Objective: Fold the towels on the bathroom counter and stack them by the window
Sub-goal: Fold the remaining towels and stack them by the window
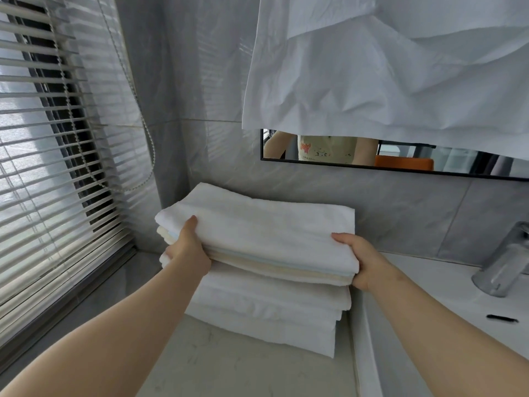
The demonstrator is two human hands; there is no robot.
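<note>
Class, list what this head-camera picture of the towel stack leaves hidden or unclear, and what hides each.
All in the head view:
- Fingers of the left hand and right hand: tucked under the upper towels.
- Most of the mirror: covered by the hanging cloth.
- Tap: cut off by the right edge.
- Black thing near the tap: too small to name.

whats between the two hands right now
Head view: the upper folded towels, gripped at opposite ends by the left hand and right hand, atop the lower stack.

Towels soft matt terry cloth; counter smooth pale stone; faucet brushed metal
</note>
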